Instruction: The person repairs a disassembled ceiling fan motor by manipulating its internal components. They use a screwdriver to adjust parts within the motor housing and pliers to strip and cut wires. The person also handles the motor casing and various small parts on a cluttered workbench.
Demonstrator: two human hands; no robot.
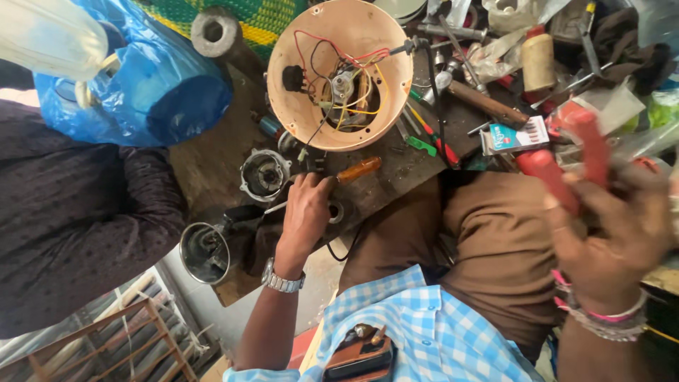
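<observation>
- Cluttered workbench (396,173), tools strewn.
- Left hand (305,212) clenched on amber-handled screwdriver (357,170); long axis toward 2 o'clock, below the wired fan housing (339,74).
- Right hand (615,226) grasps red-handled pliers (566,159), well apart at 3 o'clock.

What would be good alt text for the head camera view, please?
Seen from above, a person's left hand holds a screwdriver with an orange handle on a cluttered workbench, while the right hand grips red-handled pliers. A round, wired appliance base lies open on the bench.
</observation>
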